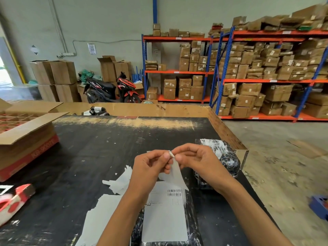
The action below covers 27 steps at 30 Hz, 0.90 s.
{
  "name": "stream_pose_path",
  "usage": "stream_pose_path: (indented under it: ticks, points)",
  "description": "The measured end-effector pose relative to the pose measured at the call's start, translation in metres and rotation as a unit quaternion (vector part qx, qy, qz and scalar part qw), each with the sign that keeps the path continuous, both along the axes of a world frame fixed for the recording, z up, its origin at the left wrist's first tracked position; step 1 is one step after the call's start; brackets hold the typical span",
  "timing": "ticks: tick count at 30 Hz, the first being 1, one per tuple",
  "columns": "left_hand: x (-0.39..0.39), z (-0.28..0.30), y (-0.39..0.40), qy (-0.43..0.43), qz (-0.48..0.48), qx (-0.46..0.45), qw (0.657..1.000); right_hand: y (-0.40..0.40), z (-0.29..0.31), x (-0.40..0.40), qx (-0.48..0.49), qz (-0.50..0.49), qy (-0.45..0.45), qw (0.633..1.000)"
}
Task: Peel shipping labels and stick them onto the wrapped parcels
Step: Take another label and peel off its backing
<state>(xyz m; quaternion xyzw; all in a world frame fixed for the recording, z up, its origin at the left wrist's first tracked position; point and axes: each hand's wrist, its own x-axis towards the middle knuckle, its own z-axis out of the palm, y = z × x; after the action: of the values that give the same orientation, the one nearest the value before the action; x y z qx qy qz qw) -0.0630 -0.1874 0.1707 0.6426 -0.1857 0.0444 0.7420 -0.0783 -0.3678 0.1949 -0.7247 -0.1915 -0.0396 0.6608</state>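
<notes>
Both hands (174,161) pinching label corner (171,153)

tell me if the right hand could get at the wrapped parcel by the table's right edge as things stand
Probably yes: the wrapped parcel lies just beyond the right hand with nothing between them, but that hand now pinches the label together with the left hand.

A warehouse packing area. Beyond the black worktop (106,148), blue-and-orange racking (221,80) holds stacked cardboard boxes (248,89). Left of the racking, a parked motorbike (110,89) stands by tall cartons (55,75) against a grey wall.
</notes>
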Motion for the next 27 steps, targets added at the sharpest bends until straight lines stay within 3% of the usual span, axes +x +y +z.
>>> stream_pose_path:
  ticks: [6, 12, 16, 19, 27]
  points:
    - [0.003, 0.002, -0.002, -0.044, -0.005, 0.060, 0.997, -0.004, 0.003, 0.001, -0.033, -0.051, -0.031, 0.998]
    - [0.009, 0.000, -0.003, -0.045, -0.012, 0.092, 0.995, -0.008, -0.001, 0.005, 0.036, -0.038, 0.044, 0.998]
    - [0.012, -0.004, -0.005, 0.075, -0.036, -0.061, 0.995, -0.009, -0.005, 0.009, 0.189, -0.086, 0.099, 0.973]
    - [0.016, -0.006, 0.000, 0.133, -0.013, -0.165, 0.977, -0.013, -0.010, 0.010, 0.240, -0.111, 0.104, 0.959]
    - [0.051, -0.004, -0.008, 0.259, 0.197, -0.173, 0.930, 0.004, -0.026, 0.005, 0.219, -0.075, 0.089, 0.969]
